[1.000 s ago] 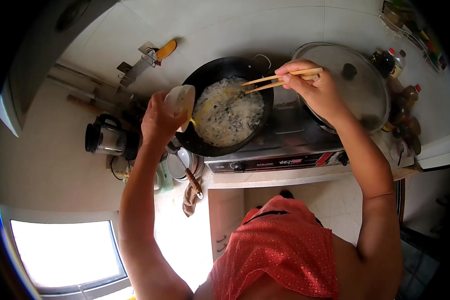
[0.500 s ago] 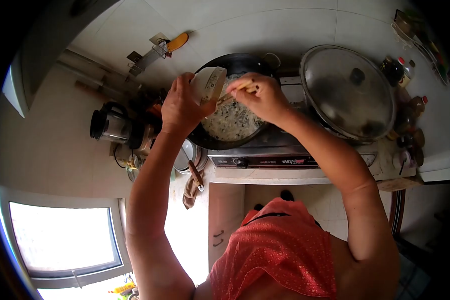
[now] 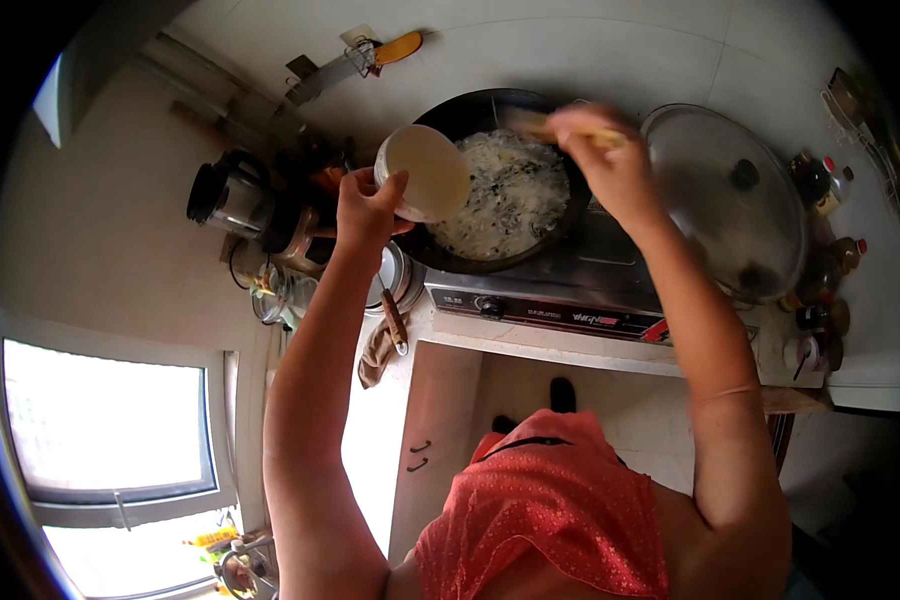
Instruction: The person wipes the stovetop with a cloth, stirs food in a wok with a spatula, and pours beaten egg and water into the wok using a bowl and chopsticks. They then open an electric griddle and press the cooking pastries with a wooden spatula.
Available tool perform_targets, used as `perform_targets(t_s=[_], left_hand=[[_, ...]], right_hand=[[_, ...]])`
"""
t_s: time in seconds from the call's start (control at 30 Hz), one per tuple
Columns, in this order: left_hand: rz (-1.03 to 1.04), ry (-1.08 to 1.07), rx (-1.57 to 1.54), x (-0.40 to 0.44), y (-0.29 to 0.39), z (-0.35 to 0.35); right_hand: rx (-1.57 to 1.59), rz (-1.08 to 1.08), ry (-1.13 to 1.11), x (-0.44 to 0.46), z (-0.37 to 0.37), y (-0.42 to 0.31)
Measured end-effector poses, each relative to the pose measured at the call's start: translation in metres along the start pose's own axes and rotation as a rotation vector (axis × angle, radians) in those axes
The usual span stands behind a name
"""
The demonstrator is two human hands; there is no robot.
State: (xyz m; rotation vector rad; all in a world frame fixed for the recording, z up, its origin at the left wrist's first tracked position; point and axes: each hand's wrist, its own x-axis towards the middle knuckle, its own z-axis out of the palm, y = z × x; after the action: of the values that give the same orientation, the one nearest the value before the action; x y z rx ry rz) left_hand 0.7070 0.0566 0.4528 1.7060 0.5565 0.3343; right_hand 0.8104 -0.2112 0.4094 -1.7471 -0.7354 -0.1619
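My left hand [image 3: 370, 208] grips a pale bowl [image 3: 426, 172] by its side, holding it tilted above the left part of the wok. The bowl's inside faces me and looks nearly bare. Over the wok's right side, my right hand [image 3: 610, 150] is closed round chopsticks [image 3: 545, 127], whose tips are smeared by motion. Below both hands the dark wok [image 3: 460, 108] sits on the stove. Pale, wet food with dark green bits [image 3: 510, 200] covers its bottom.
A large domed lid [image 3: 735, 225] is right of the wok, with several bottles [image 3: 820, 185] beyond. At left are a blender [image 3: 232, 195] and a wooden-handled utensil [image 3: 394, 322] by a brown cloth [image 3: 375, 358]. A knife [image 3: 355, 65] hangs on the wall. The stove front [image 3: 550, 310] faces me.
The bowl has turned so that its inside shows, and its contents are mostly gone from it. My right hand has moved up and right, away from the bowl, with the chopsticks.
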Motion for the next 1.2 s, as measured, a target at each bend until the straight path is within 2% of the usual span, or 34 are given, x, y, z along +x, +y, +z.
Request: perform_targets(t_s=[0.03,0.07,0.13,0.17,0.2,0.27,0.3,0.33,0.4,0.43,0.5,0.73,0.93,1.0,1.03,1.07,1.13,1.2], left_hand=[[-0.055,-0.107,-0.11,0.009,-0.013,-0.01],[-0.049,-0.101,-0.121,0.004,-0.013,-0.013],[-0.143,-0.139,-0.426,-0.014,-0.015,-0.015],[-0.185,-0.107,-0.561,-0.019,-0.02,-0.017],[-0.185,-0.105,-0.574,-0.023,-0.028,-0.022],[-0.192,-0.087,-0.784,-0.035,-0.042,-0.035],[-0.159,-0.081,-0.841,-0.045,-0.046,-0.041],[-0.148,-0.074,-0.857,-0.058,-0.049,-0.048],[-0.182,0.027,-0.961,-0.098,-0.051,-0.07],[-0.122,-0.043,-0.936,-0.118,-0.057,-0.088],[-0.106,-0.084,-0.955,-0.157,-0.079,-0.128],[-0.051,0.108,-1.001,-0.342,-0.15,-0.247],[-0.056,0.501,-0.989,-0.485,-0.2,-0.311],[-0.068,0.64,-0.987,-0.527,-0.223,-0.325],[-0.068,0.746,-1.025,-0.547,-0.238,-0.328],[-0.052,0.798,-1.033,-0.566,-0.25,-0.331],[-0.083,0.998,-1.019,-0.6,-0.266,-0.332],[-0.079,1.139,-1.043,-0.629,-0.278,-0.331]], right_hand=[[-0.007,-0.075,0.091,-0.007,0.0,0.006],[-0.017,-0.161,0.182,-0.007,0.001,0.001],[0.281,-0.06,0.32,-0.013,-0.001,-0.016],[0.286,-0.162,0.383,-0.012,-0.002,-0.018],[0.28,-0.167,0.373,-0.015,-0.005,-0.023],[0.159,-0.01,0.229,-0.021,-0.011,-0.036],[0.261,0.087,0.291,-0.025,-0.01,-0.043],[0.255,0.073,0.278,-0.029,-0.008,-0.051],[0.299,-0.06,0.458,-0.042,0.0,-0.066],[0.349,0.008,0.39,-0.05,0.003,-0.07],[0.367,-0.037,0.332,-0.073,0.017,-0.085],[0.215,-0.192,0.115,-0.163,0.104,-0.164],[0.136,-0.321,-0.354,-0.191,0.221,-0.199],[0.09,-0.296,-0.495,-0.201,0.272,-0.214],[-0.01,-0.382,-0.543,-0.205,0.299,-0.218],[-0.051,-0.559,-0.565,-0.212,0.33,-0.231],[-0.034,-0.461,-0.836,-0.226,0.385,-0.236],[-0.045,-0.522,-1.057,-0.248,0.44,-0.254]])
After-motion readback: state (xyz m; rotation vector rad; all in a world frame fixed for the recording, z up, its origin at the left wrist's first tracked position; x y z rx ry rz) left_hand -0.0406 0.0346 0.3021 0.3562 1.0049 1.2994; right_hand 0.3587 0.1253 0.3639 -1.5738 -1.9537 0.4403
